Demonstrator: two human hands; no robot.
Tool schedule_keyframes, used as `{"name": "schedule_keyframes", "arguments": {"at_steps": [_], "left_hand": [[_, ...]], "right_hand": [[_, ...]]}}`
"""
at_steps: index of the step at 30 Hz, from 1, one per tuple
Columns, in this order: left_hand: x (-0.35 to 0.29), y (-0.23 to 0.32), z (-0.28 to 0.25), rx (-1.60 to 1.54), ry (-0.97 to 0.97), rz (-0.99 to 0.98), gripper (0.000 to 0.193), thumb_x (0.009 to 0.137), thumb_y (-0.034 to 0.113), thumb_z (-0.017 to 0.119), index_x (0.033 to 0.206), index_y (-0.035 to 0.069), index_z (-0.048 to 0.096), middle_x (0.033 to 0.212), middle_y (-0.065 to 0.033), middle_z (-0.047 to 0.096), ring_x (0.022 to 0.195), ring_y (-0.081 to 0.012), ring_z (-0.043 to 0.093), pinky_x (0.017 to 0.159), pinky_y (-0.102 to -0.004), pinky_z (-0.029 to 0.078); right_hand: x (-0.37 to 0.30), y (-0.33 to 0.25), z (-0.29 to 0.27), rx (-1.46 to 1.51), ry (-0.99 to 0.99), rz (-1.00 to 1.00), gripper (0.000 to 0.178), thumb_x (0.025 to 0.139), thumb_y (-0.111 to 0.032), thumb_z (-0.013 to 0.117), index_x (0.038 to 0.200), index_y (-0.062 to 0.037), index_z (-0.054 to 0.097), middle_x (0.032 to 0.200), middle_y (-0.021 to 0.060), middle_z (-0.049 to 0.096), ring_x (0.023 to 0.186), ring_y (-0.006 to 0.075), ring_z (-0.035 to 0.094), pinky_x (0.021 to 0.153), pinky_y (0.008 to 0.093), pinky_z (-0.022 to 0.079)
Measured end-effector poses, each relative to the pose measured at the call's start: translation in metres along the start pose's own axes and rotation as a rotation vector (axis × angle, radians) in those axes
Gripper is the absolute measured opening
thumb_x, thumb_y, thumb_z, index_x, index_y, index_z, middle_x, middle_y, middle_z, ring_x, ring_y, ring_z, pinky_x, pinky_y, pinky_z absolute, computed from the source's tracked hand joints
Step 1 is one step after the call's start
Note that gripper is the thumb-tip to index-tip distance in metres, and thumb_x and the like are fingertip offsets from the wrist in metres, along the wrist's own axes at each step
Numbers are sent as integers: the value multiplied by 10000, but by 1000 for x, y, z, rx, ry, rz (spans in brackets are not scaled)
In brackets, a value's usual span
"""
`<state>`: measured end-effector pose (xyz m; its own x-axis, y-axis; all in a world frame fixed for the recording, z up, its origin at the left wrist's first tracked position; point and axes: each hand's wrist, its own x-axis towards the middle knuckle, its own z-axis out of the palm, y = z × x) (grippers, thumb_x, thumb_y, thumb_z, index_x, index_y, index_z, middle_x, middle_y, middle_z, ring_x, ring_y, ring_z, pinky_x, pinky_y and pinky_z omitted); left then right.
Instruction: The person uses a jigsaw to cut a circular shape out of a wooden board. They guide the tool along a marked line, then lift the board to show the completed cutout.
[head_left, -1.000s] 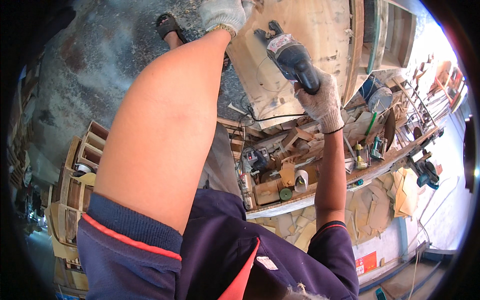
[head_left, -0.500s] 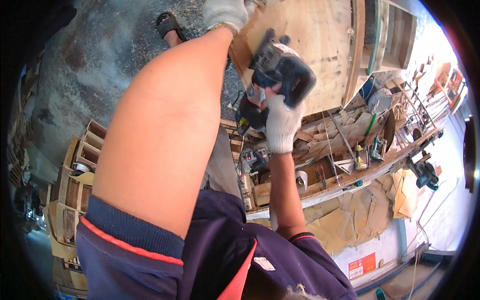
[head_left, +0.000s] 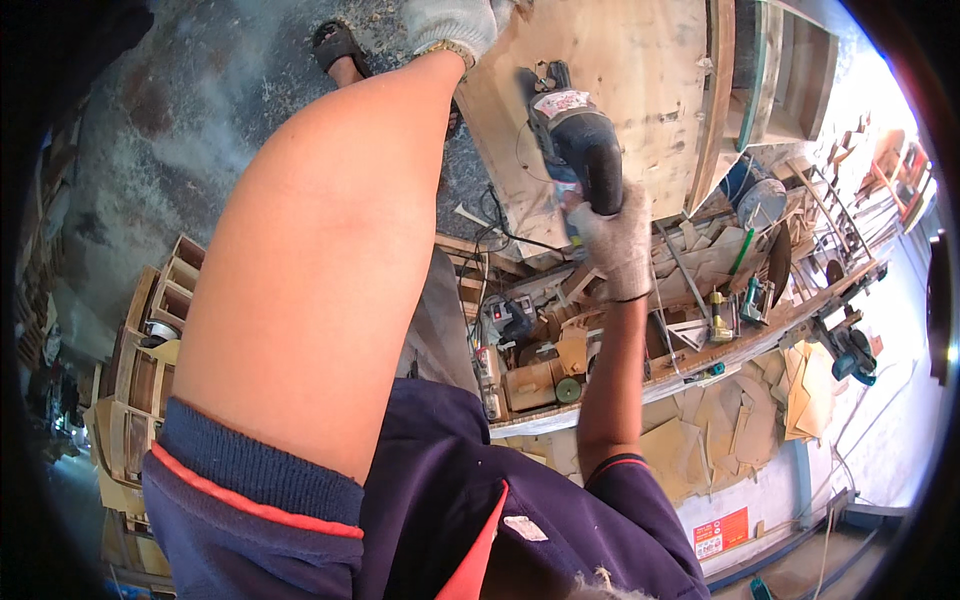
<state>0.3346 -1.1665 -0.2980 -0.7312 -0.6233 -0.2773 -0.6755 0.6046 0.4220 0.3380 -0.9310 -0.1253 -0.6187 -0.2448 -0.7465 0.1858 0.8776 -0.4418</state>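
Note:
My right hand [head_left: 617, 238], in a light work glove, grips the rear handle of a black electric power tool [head_left: 572, 145]. The tool rests on a pale plywood panel [head_left: 630, 70] that lies in front of me. My left hand [head_left: 452, 22], also gloved, is at the top edge of the view, pressed on the panel's near corner; its fingers are partly cut off by the frame. My bare left forearm fills the middle of the picture. A black cord [head_left: 505, 235] runs from under the tool toward the shelf below.
A cluttered wooden shelf [head_left: 700, 340] holds hand tools, a drill, wood offcuts and small boxes. A foot in a dark sandal [head_left: 340, 50] stands on the dusty concrete floor. Wooden frames [head_left: 140, 350] stack at left; plywood scraps [head_left: 740, 420] lie at right.
My right hand swung the power tool down toward me, then pushed it back out onto the plywood panel. My left hand stayed at the panel's corner.

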Motion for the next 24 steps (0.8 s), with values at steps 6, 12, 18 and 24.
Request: {"name": "schedule_keyframes", "arguments": {"at_steps": [6, 12, 18, 24], "left_hand": [[1, -1, 4, 23, 15, 7, 400, 1027, 413, 477, 896, 111, 705, 850, -179, 747, 802, -381, 730, 759, -517, 574], [1, 2, 2, 28, -1, -9, 404, 1032, 414, 470, 905, 110, 704, 861, -175, 747, 811, -376, 731, 766, -514, 574], [1, 2, 2, 47, 6, -11, 402, 1038, 410, 458, 915, 116, 703, 884, -168, 748, 826, -365, 730, 778, -509, 571], [0, 0, 6, 67, 19, 9, 376, 1036, 408, 465, 970, 119, 696, 893, -151, 745, 846, -349, 726, 783, -505, 565]], "right_hand": [[41, -18, -62, -334, -329, -327, 219, 722, -75, 676, 922, 14, 664, 688, 177, 601, 610, 241, 566, 655, 366, 501], [66, -26, -81, -556, -485, -450, 425, 642, -132, 724, 1051, -29, 670, 963, 235, 664, 908, 462, 629, 806, 496, 523], [62, -26, -74, -496, -472, -392, 380, 637, -134, 719, 998, -28, 666, 905, 240, 651, 871, 461, 634, 778, 485, 527], [51, -29, -68, -431, -417, -369, 275, 685, -84, 675, 947, -2, 663, 733, 219, 602, 676, 425, 575, 692, 404, 516]]}}
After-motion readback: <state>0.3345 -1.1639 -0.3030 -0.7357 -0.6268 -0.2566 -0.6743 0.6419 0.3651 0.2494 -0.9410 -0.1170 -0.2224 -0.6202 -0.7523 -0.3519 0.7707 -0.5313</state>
